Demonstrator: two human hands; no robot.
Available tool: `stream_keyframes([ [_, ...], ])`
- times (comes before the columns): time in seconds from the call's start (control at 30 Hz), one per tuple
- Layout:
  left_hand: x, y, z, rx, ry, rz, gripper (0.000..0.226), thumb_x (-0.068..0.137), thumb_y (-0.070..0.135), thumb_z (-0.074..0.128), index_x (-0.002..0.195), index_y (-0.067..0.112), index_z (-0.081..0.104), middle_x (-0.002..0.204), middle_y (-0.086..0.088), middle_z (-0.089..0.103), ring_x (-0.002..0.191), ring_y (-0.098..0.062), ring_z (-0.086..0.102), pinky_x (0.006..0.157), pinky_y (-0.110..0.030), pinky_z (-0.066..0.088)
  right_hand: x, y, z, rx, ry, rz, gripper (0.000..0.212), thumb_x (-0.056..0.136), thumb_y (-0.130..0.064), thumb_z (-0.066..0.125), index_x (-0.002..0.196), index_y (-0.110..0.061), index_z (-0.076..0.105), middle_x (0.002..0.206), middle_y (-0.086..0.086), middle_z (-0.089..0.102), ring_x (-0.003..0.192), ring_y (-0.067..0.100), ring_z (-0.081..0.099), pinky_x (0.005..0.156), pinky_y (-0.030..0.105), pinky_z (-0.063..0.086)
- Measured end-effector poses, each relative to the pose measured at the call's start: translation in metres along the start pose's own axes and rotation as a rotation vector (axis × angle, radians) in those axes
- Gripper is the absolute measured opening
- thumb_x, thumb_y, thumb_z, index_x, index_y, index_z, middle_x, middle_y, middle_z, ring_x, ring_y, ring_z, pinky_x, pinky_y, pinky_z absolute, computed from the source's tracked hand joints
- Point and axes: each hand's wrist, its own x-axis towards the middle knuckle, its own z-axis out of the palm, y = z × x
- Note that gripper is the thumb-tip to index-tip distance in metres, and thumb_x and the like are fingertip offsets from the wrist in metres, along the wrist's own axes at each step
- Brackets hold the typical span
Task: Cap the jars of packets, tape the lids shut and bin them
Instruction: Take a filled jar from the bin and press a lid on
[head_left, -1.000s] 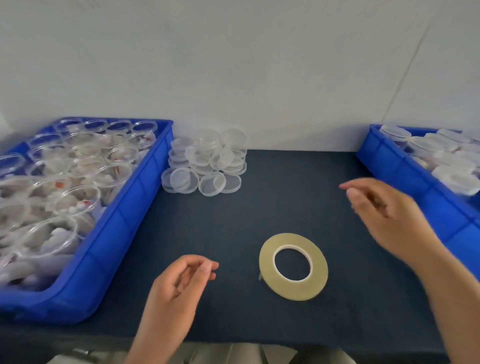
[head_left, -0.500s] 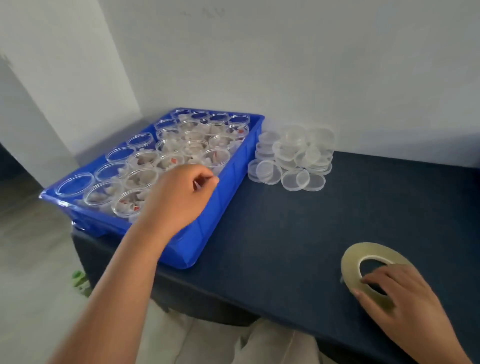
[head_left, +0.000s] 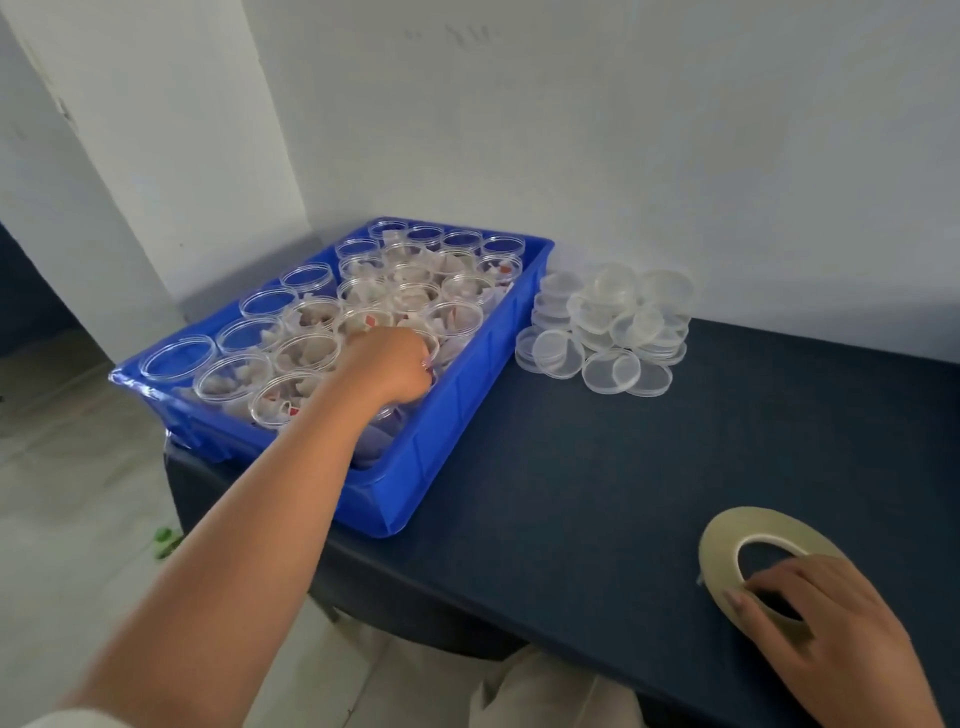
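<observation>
The table (head_left: 571, 493) in front of me has a dark navy top and stands against a white wall (head_left: 623, 156); past its left edge is the pale floor (head_left: 67, 493), where a small green thing (head_left: 166, 540) lies.

A blue tray (head_left: 452, 415) fills the table's far left corner, and its near left corner juts out over the table's left edge. It is packed with clear open jars (head_left: 363, 291). Most hold white packets, some with red on them, and those along the tray's left side look unfilled. My left hand (head_left: 387, 366) reaches into the tray near its right wall, fingers curled round the rim of one jar (head_left: 434, 340).

Just right of the tray, by the far edge, is a loose heap of clear lids (head_left: 608, 327).

The tape roll (head_left: 727, 535) lies flat near the table's near edge, well apart from the lids. My right hand (head_left: 826, 623) grips its near side, fingers hooked into the hole and thumb on the outer rim.
</observation>
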Motion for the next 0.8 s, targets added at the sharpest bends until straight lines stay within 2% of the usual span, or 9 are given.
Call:
stream_keyframes([
  [0.1,-0.006,-0.001,-0.003,-0.04,0.079,-0.047,0.015,0.101,0.028,0.058,0.089,0.029,0.067,0.085,0.001,0.065,0.088,-0.022,0.064,0.09,-0.045,0.053,-0.001,0.003,0.002,0.019,0.033,-0.03,0.048,0.091,-0.058,0.057,0.075,-0.018,0.077,0.081,-0.011,0.065,0.08,0.019,0.062,0.081,0.037,0.047],
  [0.17,-0.013,-0.007,-0.012,-0.194,0.156,-0.055,0.021,0.104,0.025,0.054,0.089,0.02,0.068,0.084,-0.003,0.067,0.081,-0.022,0.066,0.08,-0.043,0.056,-0.002,0.005,0.003,0.015,0.052,-0.034,0.045,0.09,-0.054,0.059,0.075,-0.016,0.078,0.082,-0.009,0.066,0.08,0.022,0.064,0.08,0.042,0.051],
  [0.27,-0.031,-0.02,-0.035,-0.315,0.345,-0.005,0.022,0.105,0.021,0.056,0.095,0.012,0.072,0.098,-0.005,0.07,0.084,-0.021,0.064,0.072,-0.036,0.046,-0.004,0.007,0.005,0.005,0.064,-0.043,0.041,0.09,-0.05,0.061,0.075,-0.016,0.078,0.082,-0.009,0.066,0.081,0.024,0.065,0.079,0.045,0.053],
  [0.4,-0.065,-0.022,-0.073,-0.298,0.616,0.245,0.011,0.1,0.014,0.063,0.094,0.013,0.072,0.11,-0.006,0.069,0.101,-0.028,0.062,0.087,-0.039,0.045,-0.006,0.009,0.006,-0.023,0.08,-0.072,0.04,0.094,-0.048,0.061,0.079,-0.015,0.078,0.085,-0.008,0.067,0.082,0.021,0.063,0.09,0.032,0.044],
  [0.5,-0.093,-0.009,-0.089,-0.289,0.713,0.442,0.006,0.099,0.019,0.065,0.095,0.019,0.069,0.113,0.001,0.068,0.109,-0.021,0.059,0.088,-0.029,0.038,-0.005,0.003,0.003,-0.035,0.133,-0.08,0.042,0.095,-0.047,0.063,0.09,-0.009,0.079,0.093,-0.002,0.069,0.089,0.021,0.063,0.095,0.031,0.044],
  [0.57,-0.111,0.01,-0.09,-0.344,0.668,0.547,0.006,0.1,0.024,0.064,0.096,0.022,0.069,0.115,0.007,0.067,0.109,-0.013,0.057,0.09,-0.027,0.039,-0.003,-0.014,0.002,0.031,0.168,-0.036,0.05,0.095,-0.053,0.063,0.104,-0.007,0.078,0.106,-0.001,0.068,0.103,0.016,0.06,0.104,0.025,0.04],
  [0.63,-0.125,0.036,-0.081,-0.369,0.529,0.63,0.011,0.1,0.032,0.059,0.097,0.027,0.068,0.114,0.017,0.064,0.107,-0.006,0.056,0.094,-0.03,0.043,0.003,-0.044,0.003,0.18,0.152,0.047,0.067,0.09,-0.065,0.065,0.126,-0.009,0.069,0.124,-0.005,0.062,0.118,0.008,0.054,0.111,0.019,0.035],
  [0.73,-0.138,0.086,-0.048,-0.334,0.304,0.717,0.014,0.102,0.039,0.05,0.097,0.034,0.063,0.119,0.022,0.059,0.116,0.0,0.053,0.098,-0.033,0.05,0.011,-0.087,0.011,0.423,0.021,0.18,0.104,0.079,-0.082,0.068,0.157,-0.017,0.042,0.152,-0.01,0.047,0.142,0.008,0.046,0.116,0.024,0.038],
  [0.8,-0.145,0.118,-0.019,-0.356,0.223,0.785,0.014,0.105,0.037,0.051,0.102,0.032,0.064,0.128,0.02,0.058,0.125,0.0,0.049,0.1,-0.035,0.052,0.015,-0.101,0.019,0.605,-0.049,0.253,0.119,0.074,-0.079,0.078,0.165,-0.022,0.027,0.159,-0.016,0.041,0.148,0.007,0.042,0.118,0.021,0.037],
])
